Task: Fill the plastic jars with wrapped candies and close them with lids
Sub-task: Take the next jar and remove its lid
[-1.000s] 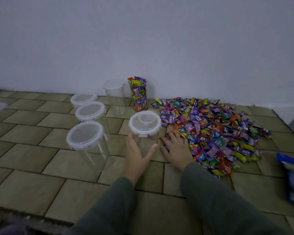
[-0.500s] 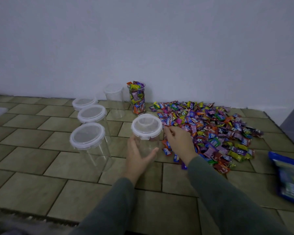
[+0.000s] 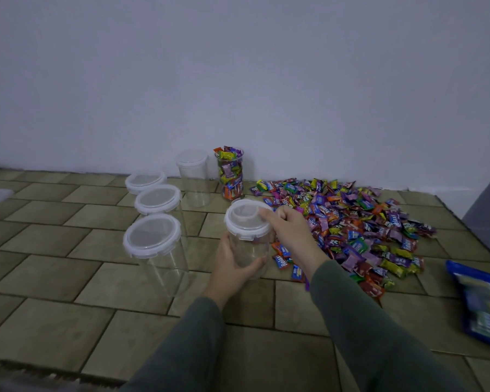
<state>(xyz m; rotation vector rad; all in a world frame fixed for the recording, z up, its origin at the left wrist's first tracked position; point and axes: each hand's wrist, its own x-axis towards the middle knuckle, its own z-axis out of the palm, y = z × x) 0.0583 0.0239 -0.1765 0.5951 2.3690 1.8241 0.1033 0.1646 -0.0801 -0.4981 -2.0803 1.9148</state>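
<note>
An empty clear plastic jar (image 3: pixel 251 250) stands on the tiled floor in front of me, capped by a white lid (image 3: pixel 246 220). My left hand (image 3: pixel 232 267) grips the jar's lower body from the left. My right hand (image 3: pixel 287 229) holds the lid's right edge, fingertips on its top. A big pile of wrapped candies (image 3: pixel 348 219) lies to the right of the jar. At the wall stands a lidless jar full of candies (image 3: pixel 232 175).
Three empty lidded jars (image 3: pixel 153 239) stand in a row on the left, and another empty jar (image 3: pixel 193 178) stands near the wall. A blue candy bag (image 3: pixel 484 301) lies at the right edge. The floor is tan tile.
My right hand lifted off the candy pile and moved left onto the jar's lid. My left hand stayed on the jar's body.
</note>
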